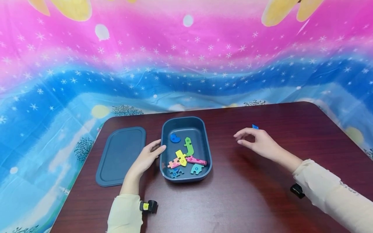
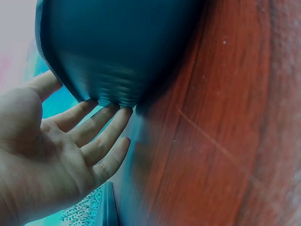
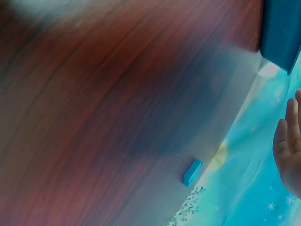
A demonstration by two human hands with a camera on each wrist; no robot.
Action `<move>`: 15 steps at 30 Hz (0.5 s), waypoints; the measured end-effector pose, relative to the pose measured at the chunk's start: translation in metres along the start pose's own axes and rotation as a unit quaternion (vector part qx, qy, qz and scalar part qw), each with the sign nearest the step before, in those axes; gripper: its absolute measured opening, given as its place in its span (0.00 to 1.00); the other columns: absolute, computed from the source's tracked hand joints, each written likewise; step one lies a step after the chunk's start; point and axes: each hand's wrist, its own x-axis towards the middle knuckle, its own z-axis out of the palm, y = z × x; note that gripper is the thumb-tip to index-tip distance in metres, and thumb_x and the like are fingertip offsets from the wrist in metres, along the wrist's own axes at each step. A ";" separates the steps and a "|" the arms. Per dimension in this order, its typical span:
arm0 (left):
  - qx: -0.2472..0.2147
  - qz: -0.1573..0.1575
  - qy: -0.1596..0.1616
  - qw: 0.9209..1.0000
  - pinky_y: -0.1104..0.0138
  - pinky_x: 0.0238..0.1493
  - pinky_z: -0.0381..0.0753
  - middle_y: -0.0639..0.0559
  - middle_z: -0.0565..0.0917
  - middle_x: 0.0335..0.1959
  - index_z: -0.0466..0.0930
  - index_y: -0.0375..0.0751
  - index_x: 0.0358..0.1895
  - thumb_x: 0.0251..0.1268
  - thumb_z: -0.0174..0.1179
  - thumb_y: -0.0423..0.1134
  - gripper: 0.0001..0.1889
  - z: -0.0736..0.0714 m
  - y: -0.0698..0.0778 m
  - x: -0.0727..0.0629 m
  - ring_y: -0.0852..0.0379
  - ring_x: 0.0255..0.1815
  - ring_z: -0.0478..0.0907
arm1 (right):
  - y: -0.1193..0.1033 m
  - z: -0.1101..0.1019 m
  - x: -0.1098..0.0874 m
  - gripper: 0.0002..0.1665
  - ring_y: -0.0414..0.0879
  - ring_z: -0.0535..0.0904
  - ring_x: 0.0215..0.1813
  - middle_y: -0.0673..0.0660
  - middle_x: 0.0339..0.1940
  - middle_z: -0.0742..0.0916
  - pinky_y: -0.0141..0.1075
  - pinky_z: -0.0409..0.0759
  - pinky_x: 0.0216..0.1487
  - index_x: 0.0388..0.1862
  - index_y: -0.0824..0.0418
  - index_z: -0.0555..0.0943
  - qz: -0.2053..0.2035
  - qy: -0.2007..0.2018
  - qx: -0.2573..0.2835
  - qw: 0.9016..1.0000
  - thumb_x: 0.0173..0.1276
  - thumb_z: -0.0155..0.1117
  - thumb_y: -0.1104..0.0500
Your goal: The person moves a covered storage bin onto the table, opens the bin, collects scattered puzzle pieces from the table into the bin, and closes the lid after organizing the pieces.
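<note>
My left hand (image 1: 145,158) is at the left side of a dark blue-grey box (image 1: 183,123). In the left wrist view its fingertips touch the outer wall and the thumb lies by the rim. Inside the box lie several puzzle pieces: a blue piece (image 1: 175,138), a green piece (image 1: 189,148), a yellow piece (image 1: 181,157), a pink piece (image 1: 197,160) and a teal piece (image 1: 196,169) among them. To the right, my right hand (image 1: 262,142) hovers over the table with loosely bent fingers, holding nothing. Just beyond it another blue puzzle piece (image 1: 255,126) lies on the table, partly hidden in the head view.
Left of the box, the flat lid (image 1: 120,155) rests on the dark red-brown wooden table (image 1: 233,200). A patterned pink and blue cloth (image 1: 186,64) hangs behind the table and along its sides. Each wrist wears a small black camera.
</note>
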 end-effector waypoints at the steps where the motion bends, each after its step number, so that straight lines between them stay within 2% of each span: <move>1: -0.001 -0.001 0.001 1.000 0.48 0.66 0.69 0.35 0.67 0.71 0.60 0.37 0.75 0.74 0.56 0.51 0.34 0.000 0.000 0.000 0.40 0.72 0.64 | 0.001 -0.001 -0.001 0.12 0.37 0.81 0.41 0.51 0.39 0.88 0.32 0.78 0.43 0.48 0.53 0.85 0.001 0.003 0.000 1.000 0.66 0.69 0.64; 5: 0.000 -0.001 0.001 1.000 0.47 0.66 0.69 0.35 0.67 0.71 0.60 0.37 0.75 0.74 0.56 0.51 0.34 0.000 0.000 -0.001 0.40 0.72 0.64 | 0.006 -0.009 -0.001 0.11 0.40 0.82 0.40 0.51 0.38 0.88 0.31 0.78 0.41 0.48 0.55 0.85 0.006 0.019 0.012 1.000 0.68 0.68 0.63; 15: -0.002 -0.005 0.001 1.000 0.47 0.67 0.69 0.36 0.66 0.72 0.60 0.38 0.75 0.74 0.57 0.51 0.34 0.000 0.000 0.000 0.40 0.73 0.63 | 0.019 -0.028 -0.001 0.12 0.42 0.82 0.40 0.57 0.42 0.88 0.29 0.78 0.37 0.51 0.57 0.84 0.056 0.039 0.029 0.997 0.70 0.67 0.60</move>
